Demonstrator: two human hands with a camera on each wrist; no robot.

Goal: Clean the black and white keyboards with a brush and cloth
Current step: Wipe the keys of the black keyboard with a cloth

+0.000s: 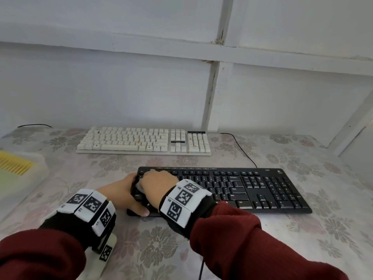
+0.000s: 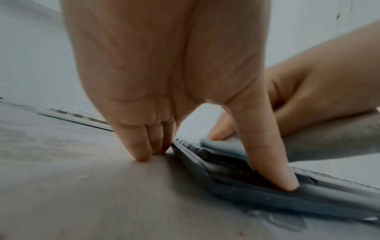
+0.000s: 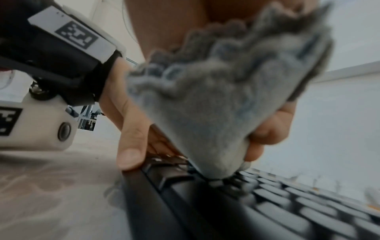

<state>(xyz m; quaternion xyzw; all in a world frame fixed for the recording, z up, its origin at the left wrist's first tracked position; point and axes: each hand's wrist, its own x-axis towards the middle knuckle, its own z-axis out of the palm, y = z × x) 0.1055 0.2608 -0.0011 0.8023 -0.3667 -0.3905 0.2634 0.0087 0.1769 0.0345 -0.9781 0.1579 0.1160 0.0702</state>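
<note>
L hand [image 1: 121, 194] sits at the near-left corner of the black keyboard [image 1: 252, 188]. Its thumb lies along the front edge and its fingers [image 2: 141, 146] are bunched at the left end, tips down on the worktop [image 1: 333, 229] just beside the casing. That's a pinch-type hold across the corner, w/ the thumb tip [image 3: 128, 155] pressed on the frame.

R hand [image 1: 159, 181] is just right of the L fingers, over the keyboard's left key block. It's closed round a grey cloth [image 3: 205, 105], bunched up in the palm. The cloth's lower point touches the keys close to the L thumb. From the head cam only a small pale bit of cloth shows, between the two hands.

Both wrists wear black straps w/ white marker tags, and both sleeves are dark red. A black cable runs off the near edge of the worktop below the R forearm.

The worktop has a pale floral cover. The rest of the black keyboard stretches right of the fingers, numpad at the far end.

Beyond the fingers, well apart from the black one, lies the white keyboard [image 1: 143, 141], parallel to it and near the wall. Some of its keys show orange-brown specks. Its cable loops to the right.

Far left of the fingers, at the worktop edge, there's a pale container [image 1: 26, 178] w/ yellow ridged stuff in it, can't tell what.

Behind everything stands a white panelled wall [image 1: 121, 87].
</note>
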